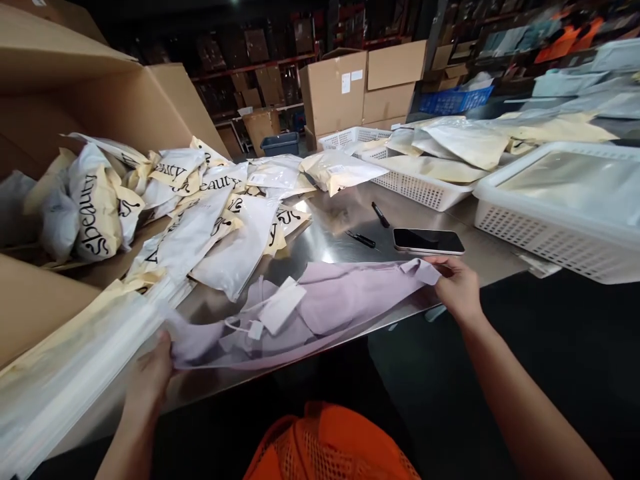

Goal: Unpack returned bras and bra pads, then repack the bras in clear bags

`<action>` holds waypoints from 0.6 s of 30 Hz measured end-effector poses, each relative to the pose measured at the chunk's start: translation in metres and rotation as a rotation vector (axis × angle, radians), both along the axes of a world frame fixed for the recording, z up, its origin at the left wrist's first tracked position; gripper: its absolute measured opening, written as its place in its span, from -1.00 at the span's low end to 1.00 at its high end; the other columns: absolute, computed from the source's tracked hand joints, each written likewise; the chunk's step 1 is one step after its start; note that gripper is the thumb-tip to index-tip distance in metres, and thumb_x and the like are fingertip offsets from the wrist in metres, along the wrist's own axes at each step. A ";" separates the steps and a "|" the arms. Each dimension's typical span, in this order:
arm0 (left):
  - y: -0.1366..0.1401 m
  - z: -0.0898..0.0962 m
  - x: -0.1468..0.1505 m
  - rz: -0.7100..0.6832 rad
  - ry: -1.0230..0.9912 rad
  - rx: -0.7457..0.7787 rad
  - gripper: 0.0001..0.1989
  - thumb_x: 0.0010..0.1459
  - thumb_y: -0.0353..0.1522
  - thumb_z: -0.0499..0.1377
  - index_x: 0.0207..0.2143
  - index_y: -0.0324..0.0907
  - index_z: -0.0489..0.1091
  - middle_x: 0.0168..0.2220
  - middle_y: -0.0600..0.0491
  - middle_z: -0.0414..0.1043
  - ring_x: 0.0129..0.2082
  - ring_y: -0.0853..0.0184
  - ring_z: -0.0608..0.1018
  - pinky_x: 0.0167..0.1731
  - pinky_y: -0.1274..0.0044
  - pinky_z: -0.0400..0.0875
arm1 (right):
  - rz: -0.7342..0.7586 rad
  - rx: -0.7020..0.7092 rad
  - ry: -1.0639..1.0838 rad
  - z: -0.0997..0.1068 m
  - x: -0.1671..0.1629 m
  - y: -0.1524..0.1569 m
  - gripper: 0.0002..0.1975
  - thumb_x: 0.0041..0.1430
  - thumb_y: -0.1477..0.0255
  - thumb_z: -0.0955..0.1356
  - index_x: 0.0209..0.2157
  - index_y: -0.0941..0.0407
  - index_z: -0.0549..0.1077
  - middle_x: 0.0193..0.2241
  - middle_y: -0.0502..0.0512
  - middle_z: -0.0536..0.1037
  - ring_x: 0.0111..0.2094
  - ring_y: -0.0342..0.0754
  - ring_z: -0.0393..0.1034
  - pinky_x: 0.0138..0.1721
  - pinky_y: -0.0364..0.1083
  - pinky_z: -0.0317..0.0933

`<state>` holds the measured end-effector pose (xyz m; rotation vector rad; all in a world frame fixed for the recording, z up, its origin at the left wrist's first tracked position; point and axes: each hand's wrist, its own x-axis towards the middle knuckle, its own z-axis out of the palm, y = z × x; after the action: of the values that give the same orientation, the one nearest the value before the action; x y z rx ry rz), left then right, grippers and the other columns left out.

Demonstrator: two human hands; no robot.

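Observation:
A thin lilac garment (345, 297) stretches along the front edge of the steel table (330, 230), with a white hang tag (283, 305) on a loop lying on top of it. My left hand (153, 363) pinches its left end beside a stack of flat plastic bags (85, 373). At the opposite end, my right hand (457, 288) grips the garment's corner, close to a smartphone (429, 241) lying screen up. The garment's exact kind does not show clearly.
Printed packages (220, 220) spill from a large cardboard box (125, 100) on the left. A pen (380, 215) and a black cutter-like tool (361, 239) lie behind the garment. White baskets (555, 233) stand at right. Cartons (335, 93) stand behind.

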<state>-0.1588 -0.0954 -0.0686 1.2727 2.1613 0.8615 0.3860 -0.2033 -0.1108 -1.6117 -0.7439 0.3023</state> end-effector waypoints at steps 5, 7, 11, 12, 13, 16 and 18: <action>-0.018 -0.006 0.008 -0.189 -0.264 0.143 -0.58 0.01 0.00 0.16 -0.30 -0.17 0.40 -0.30 -0.02 0.53 -0.40 0.22 0.58 -0.28 0.33 0.55 | 0.166 -0.082 0.033 0.022 -0.020 0.022 -0.68 -0.21 0.22 0.42 -0.41 0.14 0.48 -0.36 0.09 0.52 -0.37 -0.07 0.34 -0.35 -0.10 0.21; -0.022 0.002 0.034 -0.392 -0.071 0.215 -0.44 -0.04 0.06 0.20 -0.15 -0.16 0.41 -0.16 -0.06 0.53 -0.21 0.10 0.59 -0.17 0.23 0.53 | 0.311 -0.081 0.115 0.043 -0.034 0.029 -0.75 -0.24 0.29 0.40 -0.46 0.13 0.45 -0.43 0.06 0.49 -0.42 -0.09 0.31 -0.40 -0.12 0.17; -0.014 0.006 0.095 -0.709 0.369 0.367 -0.34 0.07 -0.04 0.21 0.12 -0.25 0.31 0.10 -0.21 0.40 0.11 -0.06 0.42 0.10 0.04 0.32 | 0.582 0.051 0.457 0.089 -0.065 0.031 -0.84 -0.26 0.32 0.30 -0.53 0.06 0.29 -0.62 -0.05 0.27 -0.59 -0.14 0.18 -0.56 -0.12 0.06; -0.008 0.004 0.107 -0.771 0.400 0.403 -0.35 0.10 -0.07 0.21 0.14 -0.26 0.30 0.10 -0.22 0.40 0.12 -0.06 0.41 0.11 0.04 0.31 | 0.623 0.087 0.524 0.098 -0.070 0.029 -0.83 -0.25 0.31 0.28 -0.52 0.04 0.24 -0.66 -0.09 0.18 -0.65 -0.16 0.09 -0.61 -0.14 0.00; -0.002 0.001 0.119 -0.828 0.402 0.435 -0.40 0.13 -0.12 0.20 0.14 -0.27 0.31 0.08 -0.22 0.41 0.10 -0.04 0.42 0.10 0.06 0.32 | 0.652 0.108 0.556 0.104 -0.074 0.027 -0.83 -0.24 0.30 0.27 -0.51 0.02 0.21 -0.68 -0.13 0.11 -0.69 -0.18 0.00 -0.64 -0.15 -0.07; 0.014 -0.002 0.147 -0.973 0.362 0.505 -0.58 0.15 -0.37 0.15 0.08 -0.24 0.37 0.06 -0.16 0.43 0.13 0.04 0.39 0.17 0.15 0.29 | 0.595 0.103 0.416 0.107 -0.075 0.026 -0.81 -0.24 0.31 0.29 -0.48 0.03 0.25 -0.69 -0.15 0.11 -0.69 -0.18 -0.04 -0.67 -0.17 -0.12; 0.019 0.002 0.167 -1.095 0.364 0.492 -0.55 0.13 -0.51 0.08 0.09 -0.21 0.37 0.11 -0.12 0.40 0.22 0.09 0.32 0.23 0.21 0.21 | 0.551 0.035 0.193 0.100 -0.072 0.028 -0.81 -0.21 0.33 0.32 -0.45 0.07 0.33 -0.61 -0.09 0.26 -0.62 -0.17 0.10 -0.61 -0.17 -0.03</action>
<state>0.0086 -0.0759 -0.0666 2.6115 1.0853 0.6851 0.3141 -0.1756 -0.0111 -1.2976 -1.0278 0.8240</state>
